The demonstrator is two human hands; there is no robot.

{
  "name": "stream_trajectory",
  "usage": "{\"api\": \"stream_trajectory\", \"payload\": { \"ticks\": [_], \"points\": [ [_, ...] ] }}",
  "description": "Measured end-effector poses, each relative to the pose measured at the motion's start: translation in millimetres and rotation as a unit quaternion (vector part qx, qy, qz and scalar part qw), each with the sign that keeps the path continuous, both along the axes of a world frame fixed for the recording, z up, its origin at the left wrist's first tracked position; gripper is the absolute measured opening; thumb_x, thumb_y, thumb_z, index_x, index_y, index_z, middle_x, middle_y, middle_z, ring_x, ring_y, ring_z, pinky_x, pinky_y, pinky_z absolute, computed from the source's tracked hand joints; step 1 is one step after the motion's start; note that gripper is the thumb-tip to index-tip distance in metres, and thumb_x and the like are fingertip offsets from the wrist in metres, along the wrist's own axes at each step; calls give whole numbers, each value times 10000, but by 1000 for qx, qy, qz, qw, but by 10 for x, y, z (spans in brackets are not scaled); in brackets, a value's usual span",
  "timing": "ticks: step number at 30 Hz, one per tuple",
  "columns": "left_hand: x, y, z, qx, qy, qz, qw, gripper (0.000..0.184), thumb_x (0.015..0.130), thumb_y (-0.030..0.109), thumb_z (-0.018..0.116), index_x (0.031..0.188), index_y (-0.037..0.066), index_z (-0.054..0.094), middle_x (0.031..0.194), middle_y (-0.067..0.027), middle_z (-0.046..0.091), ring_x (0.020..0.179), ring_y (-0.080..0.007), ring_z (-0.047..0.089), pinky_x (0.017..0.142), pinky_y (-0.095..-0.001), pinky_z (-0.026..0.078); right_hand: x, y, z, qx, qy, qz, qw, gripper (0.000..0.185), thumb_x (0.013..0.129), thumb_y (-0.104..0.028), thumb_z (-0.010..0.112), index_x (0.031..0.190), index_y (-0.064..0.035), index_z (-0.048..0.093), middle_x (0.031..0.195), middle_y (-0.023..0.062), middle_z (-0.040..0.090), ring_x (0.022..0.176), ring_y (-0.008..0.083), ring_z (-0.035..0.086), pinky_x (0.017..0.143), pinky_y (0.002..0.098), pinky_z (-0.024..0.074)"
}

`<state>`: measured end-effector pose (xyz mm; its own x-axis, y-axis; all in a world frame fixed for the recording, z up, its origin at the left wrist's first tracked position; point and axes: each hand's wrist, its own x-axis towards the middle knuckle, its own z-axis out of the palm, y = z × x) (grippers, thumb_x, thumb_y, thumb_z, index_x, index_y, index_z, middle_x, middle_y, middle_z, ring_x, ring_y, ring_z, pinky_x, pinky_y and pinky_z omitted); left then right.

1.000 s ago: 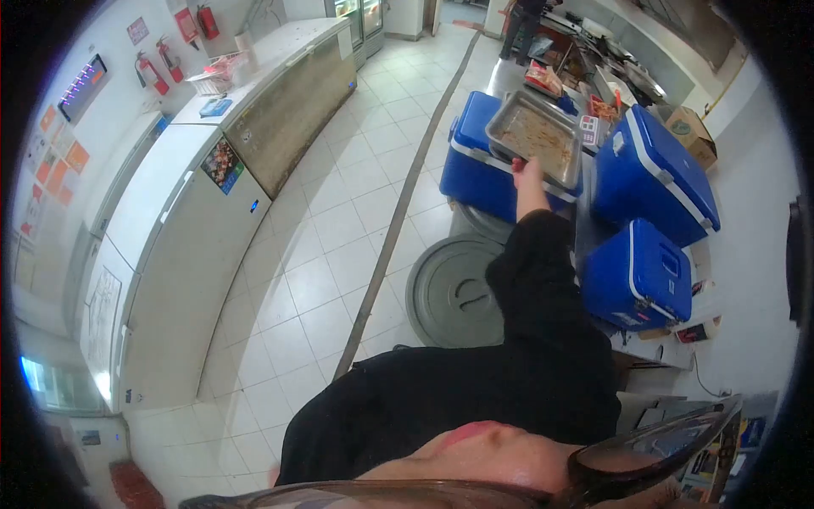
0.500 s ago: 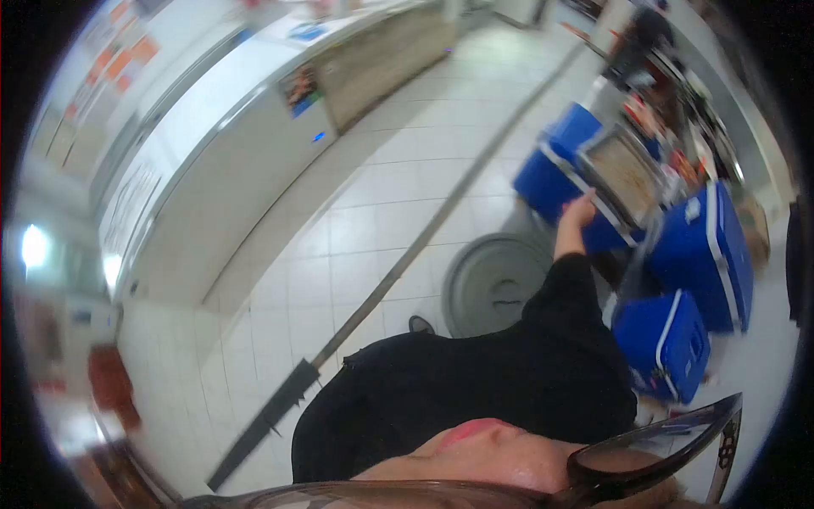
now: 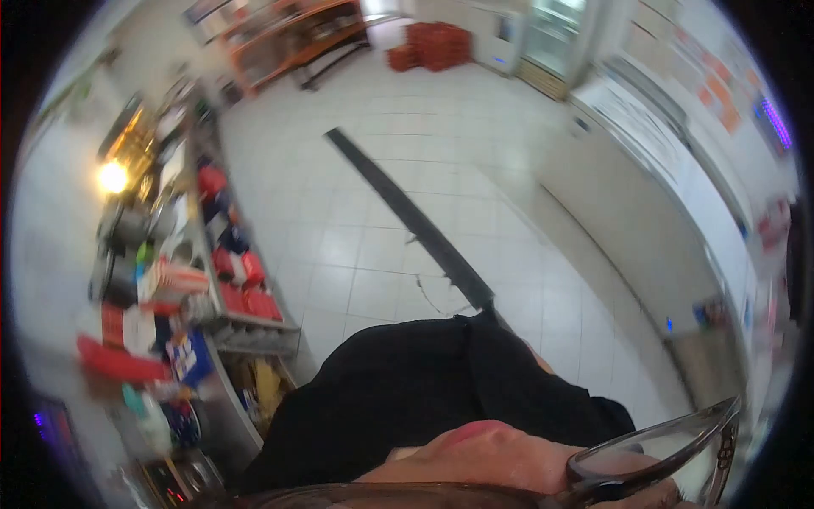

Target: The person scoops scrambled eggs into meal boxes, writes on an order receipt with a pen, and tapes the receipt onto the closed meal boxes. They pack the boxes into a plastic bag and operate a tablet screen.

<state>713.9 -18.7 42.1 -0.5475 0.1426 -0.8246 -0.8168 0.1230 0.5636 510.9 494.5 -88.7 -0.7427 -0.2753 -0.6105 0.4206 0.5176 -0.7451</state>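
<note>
Neither my left hand nor my right hand shows in the head view. A small sliver of skin, apparently part of an arm [image 3: 539,356], peeks out beyond my black shirt [image 3: 398,386]; whatever it leads to is hidden. Ahead of me, a long dark strip [image 3: 407,212] runs across the white tiled floor [image 3: 339,254]. Close on my left is a metal counter [image 3: 227,399] crowded with goods, among them a blue box [image 3: 188,358] and a red item [image 3: 123,360].
Red packages [image 3: 246,284] fill a shelf along the left. Red crates [image 3: 438,47] are stacked at the far end near an orange rack [image 3: 292,38]. A long white counter [image 3: 627,170] borders the right, with a glass-door fridge [image 3: 553,38] beyond it.
The view has swung round from the blue coolers, metal tray and grey lid to the shelves and far end of the room. My right hand, earlier at the tray's edge, has left view.
</note>
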Motion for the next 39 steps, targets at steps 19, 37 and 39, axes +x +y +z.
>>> {"api": "stream_trajectory", "payload": {
  "ticks": [19, 37, 39],
  "points": [
    [-2010, -3337, -635, -144, 67, 301, 940, 358, 969, 314, 543, 1168, 25, 619, 1200, -114, 639, 1103, -211, 592, 967, -369, 415, -5281, -3130, -158, 355, 102, 437, 820, 276, 900, -254, 526, 914, -17, 666, 941, 231, 670, 918, 314, 645, 795, 446, 489],
    [-3315, -8032, -1473, -333, -107, 349, 869, 407, 952, 309, 496, 1198, 0, 594, 1153, -211, 641, 1091, -278, 617, 898, -413, 474, -8015, -11057, 197, 100, 206, 427, 875, 344, 913, -375, 573, 928, -40, 651, 787, 103, 668, 682, 203, 648, 599, 354, 504],
    [-3940, -9561, -1355, -439, -29, 323, 838, 413, 950, 309, 491, 1202, -3, 591, 1148, -222, 641, 1090, -286, 620, 890, -418, 480, -8218, -10871, 187, 173, 139, 398, 890, 333, 912, -363, 570, 929, -40, 651, 794, 106, 667, 685, 203, 647, 596, 353, 503]
  ]
}}
